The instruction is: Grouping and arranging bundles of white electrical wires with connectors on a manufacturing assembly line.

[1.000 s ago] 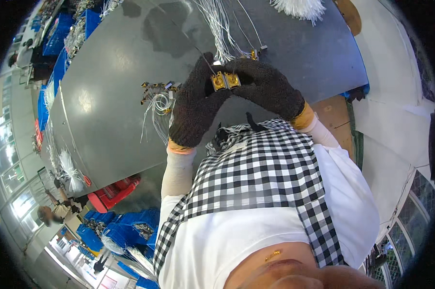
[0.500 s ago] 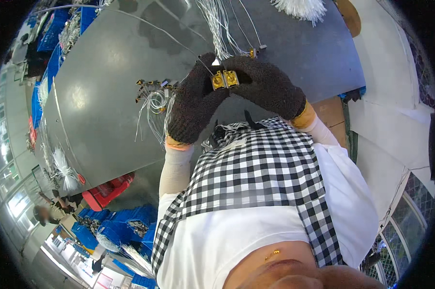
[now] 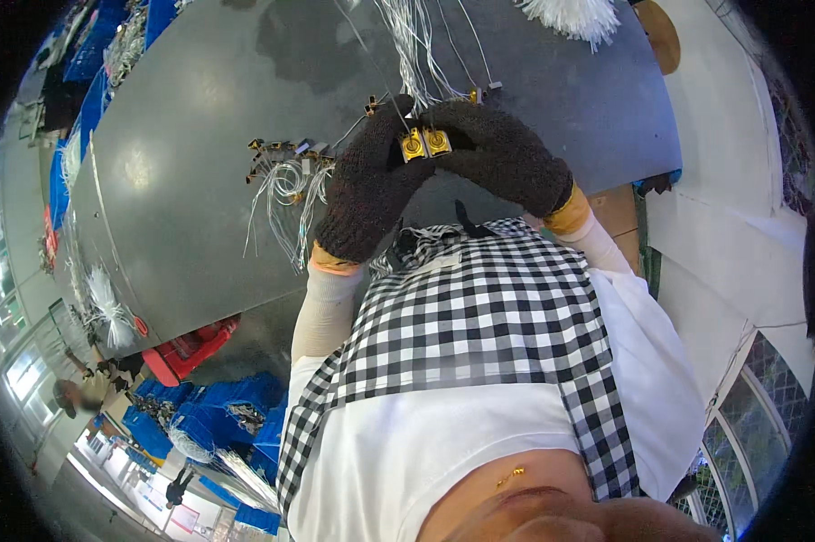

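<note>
Dark knitted gloves cover both hands above the grey table. Between the fingertips of my left hand and my right hand is a pair of small gold-coloured connectors, side by side with round centres facing up. Both hands are closed on the pair's sides; the fingers beneath are hidden. A thin grey cable rises from the left part of the pair. To the left of my left hand lies a bundle of white cables with small dark and gold connectors at the ends.
White cables run across the grey table beyond my hands. A white cable bunch lies at the far right. Blue bins and a red object stand at lower left. Another person is far left.
The thin cable has swung from the left to a steeper line above the connectors. A gold connector now shows beyond my left fingers. Both hands keep their grip.
</note>
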A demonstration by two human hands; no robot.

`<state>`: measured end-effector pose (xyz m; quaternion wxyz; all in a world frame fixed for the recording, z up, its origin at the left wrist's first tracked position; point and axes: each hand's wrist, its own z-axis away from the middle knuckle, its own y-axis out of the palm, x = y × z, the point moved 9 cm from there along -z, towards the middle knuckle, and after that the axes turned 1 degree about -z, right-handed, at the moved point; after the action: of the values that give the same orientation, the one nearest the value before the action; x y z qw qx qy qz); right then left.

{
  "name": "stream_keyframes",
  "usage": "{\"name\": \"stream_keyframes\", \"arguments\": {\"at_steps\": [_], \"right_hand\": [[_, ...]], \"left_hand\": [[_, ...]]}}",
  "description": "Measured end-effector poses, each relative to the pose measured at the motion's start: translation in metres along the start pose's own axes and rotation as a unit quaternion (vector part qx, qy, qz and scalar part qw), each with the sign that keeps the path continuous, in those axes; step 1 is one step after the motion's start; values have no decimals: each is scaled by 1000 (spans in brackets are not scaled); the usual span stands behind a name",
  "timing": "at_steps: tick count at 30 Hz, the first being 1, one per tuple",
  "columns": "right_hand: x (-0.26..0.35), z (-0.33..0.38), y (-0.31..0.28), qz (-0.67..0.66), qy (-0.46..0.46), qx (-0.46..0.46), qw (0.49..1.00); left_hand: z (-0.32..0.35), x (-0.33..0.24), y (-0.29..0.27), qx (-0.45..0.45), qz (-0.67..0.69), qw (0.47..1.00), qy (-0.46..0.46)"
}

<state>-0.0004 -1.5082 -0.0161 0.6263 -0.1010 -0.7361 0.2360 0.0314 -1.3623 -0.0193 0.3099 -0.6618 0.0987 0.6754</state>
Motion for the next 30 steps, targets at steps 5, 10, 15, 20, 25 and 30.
{"name": "stream_keyframes", "arguments": {"at_steps": [5, 10, 15, 20, 25, 30], "right_hand": [[4, -1, -3, 1, 19, -1, 1000], [1, 1, -1, 8, 14, -27, 1000], [1, 1, 0, 11, 30, -16, 999], [-2, 0, 2, -10, 29, -11, 999], [-2, 0, 1, -11, 30, -7, 999], [-4, 0, 4, -45, 31, -9, 998]], "left_hand": [[-3, -1, -1, 1, -7, 1000, 1], [-5, -10, -4, 4, -53, 998, 16], [-5, -12, -4, 3, -15, 999, 37], [-4, -8, -5, 0, -32, 999, 36], [-6, -13, -5, -5, -62, 997, 43], [-5, 3, -3, 20, -3, 1000, 6]]}}
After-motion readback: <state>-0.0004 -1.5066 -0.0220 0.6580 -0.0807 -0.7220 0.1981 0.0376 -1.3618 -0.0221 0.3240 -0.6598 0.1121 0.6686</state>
